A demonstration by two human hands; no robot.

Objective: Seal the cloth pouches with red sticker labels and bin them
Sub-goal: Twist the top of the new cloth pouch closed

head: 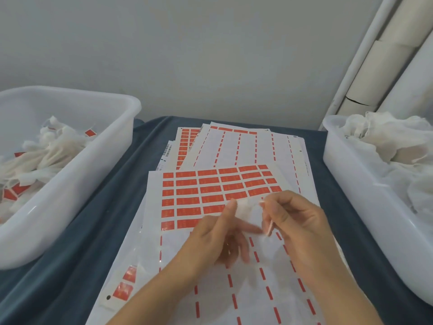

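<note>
The left bin (112,146) already holds a heap of white pouches, several showing red labels, so a good share of the work looks done. The right bin (339,174) is piled high with plain cloth pouches carrying no red, which suggests plenty remain. On the blue cloth (110,195) between the bins lie the sticker sheets: the near sheet (210,191) keeps its rows of red labels at the far end, while its near half is stripped to backing with only red dashes left. Sheets farther back are mostly used up too.

Both hands meet over the middle of the near sheet. The left hand (218,233) holds one small white pouch (246,207) with thumb raised against it and fingers curled beneath. The right hand (297,221) pinches the pouch's right edge with bent fingertips. No red label shows on this pouch, so it appears to be unsealed; whether a sticker is hidden in the fingers cannot be told.
</note>
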